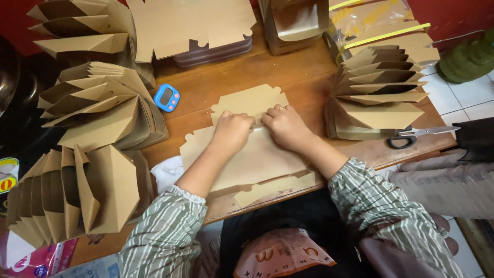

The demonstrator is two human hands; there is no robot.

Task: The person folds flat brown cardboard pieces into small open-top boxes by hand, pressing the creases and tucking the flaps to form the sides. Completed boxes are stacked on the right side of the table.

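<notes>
A flat brown cardboard box blank (257, 154) lies on the wooden table (288, 72) in front of me. My left hand (232, 131) is curled into a fist and presses on a fold near the blank's middle. My right hand (284, 126), a ring on one finger, presses the same fold right beside it. Both hands touch the cardboard, knuckles close together. Striped sleeves cover my forearms.
Stacks of nested folded brown boxes stand at the left (98, 103), lower left (77, 195) and right (381, 92). A pile of flat blanks (195, 25) sits at the back. A small blue timer (167, 98) and black-handled scissors (411, 136) lie on the table.
</notes>
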